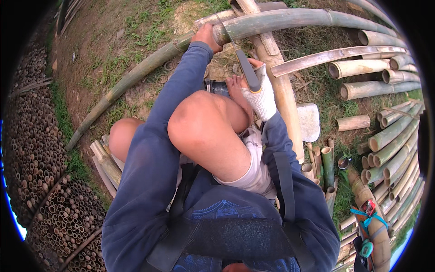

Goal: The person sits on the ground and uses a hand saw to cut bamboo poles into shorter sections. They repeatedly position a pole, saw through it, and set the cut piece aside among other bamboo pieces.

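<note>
A long green bamboo pole (281,21) lies across the far side of the view, bending from lower left to upper right. My bare left hand (207,39) is closed round it, just left of where the saw blade crosses. My right hand (259,96), in a white knitted glove, grips a hand saw by its dark grey handle (246,69). The thin saw blade (224,30) shows edge-on over the pole and points away from me. Whether its teeth have cut in cannot be made out. Most of my right fingers are hidden behind the handle.
A thick bamboo support (290,113) runs beneath the pole, right of my bare foot (235,88). Cut bamboo lengths (362,68) lie on the right, near a white plastic container (308,122). Stacked bamboo pieces (68,213) fill the left. A teal tape measure (366,248) sits lower right.
</note>
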Available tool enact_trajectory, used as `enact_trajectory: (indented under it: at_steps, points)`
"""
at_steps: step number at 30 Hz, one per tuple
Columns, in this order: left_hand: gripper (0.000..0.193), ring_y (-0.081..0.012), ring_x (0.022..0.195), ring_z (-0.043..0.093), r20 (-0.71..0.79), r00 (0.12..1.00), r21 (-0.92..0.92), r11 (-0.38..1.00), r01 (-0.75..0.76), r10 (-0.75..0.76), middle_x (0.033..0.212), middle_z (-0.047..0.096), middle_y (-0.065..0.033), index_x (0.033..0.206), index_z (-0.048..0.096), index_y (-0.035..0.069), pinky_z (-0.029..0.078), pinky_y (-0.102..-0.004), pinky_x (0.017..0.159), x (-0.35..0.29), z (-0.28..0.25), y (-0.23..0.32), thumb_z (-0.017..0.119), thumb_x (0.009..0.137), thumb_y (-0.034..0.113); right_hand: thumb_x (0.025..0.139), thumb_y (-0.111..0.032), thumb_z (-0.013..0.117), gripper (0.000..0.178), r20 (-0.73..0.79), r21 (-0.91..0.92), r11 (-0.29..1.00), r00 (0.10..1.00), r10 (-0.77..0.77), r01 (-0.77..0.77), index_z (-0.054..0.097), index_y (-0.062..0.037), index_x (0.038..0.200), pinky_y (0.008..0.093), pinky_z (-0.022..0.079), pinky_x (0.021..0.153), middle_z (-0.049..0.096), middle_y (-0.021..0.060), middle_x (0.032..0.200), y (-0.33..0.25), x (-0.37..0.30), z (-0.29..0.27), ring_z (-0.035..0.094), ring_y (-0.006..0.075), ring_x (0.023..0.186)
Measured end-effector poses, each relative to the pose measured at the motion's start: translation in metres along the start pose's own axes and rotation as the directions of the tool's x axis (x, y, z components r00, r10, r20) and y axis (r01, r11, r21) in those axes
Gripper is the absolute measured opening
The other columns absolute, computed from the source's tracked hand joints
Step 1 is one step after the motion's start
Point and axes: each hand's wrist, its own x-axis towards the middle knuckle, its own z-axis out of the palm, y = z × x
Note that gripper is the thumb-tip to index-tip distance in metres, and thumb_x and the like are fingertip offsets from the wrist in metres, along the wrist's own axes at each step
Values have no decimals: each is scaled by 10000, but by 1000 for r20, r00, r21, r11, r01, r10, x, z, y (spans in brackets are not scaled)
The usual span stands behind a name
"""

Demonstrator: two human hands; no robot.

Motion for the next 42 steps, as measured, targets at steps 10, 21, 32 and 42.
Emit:
enact_trajectory:
  at_steps: [10,21,32,42]
  points:
    - [983,-392,1285,617,56,998,-8,1000,-12,12,1413,600,-221,1462,470,31,506,-459,1108,0,2,-6,937,652,332,921,-84,611,404,-76,-304,945,985,-152,123,534,31,1301,388,495,964,602,158,1192,-6,-170,-57,619,281,1105]
    - [864,-393,1263,627,85,996,-36,999,-25,28,1375,613,-210,1374,502,24,530,-451,1065,0,-10,-3,907,640,234,925,-67,647,427,-10,27,991,991,-133,134,522,37,1320,374,456,1043,600,196,1232,42,-20,8,594,286,1153]
    - [895,-398,1250,623,-2,1000,-118,993,-9,9,1365,595,-222,1389,482,23,533,-460,1051,-7,-5,-1,917,623,180,916,22,631,480,28,-61,987,989,-145,147,499,2,1377,348,478,955,586,134,1207,42,-15,2,581,218,1033]
    - [956,-399,1264,618,39,999,-124,992,1,4,1393,587,-232,1412,469,17,525,-464,1067,0,-1,-6,934,606,235,863,-17,600,490,13,-271,962,1000,22,-18,508,20,1343,388,500,938,573,159,1224,-24,-182,-70,609,251,1023]
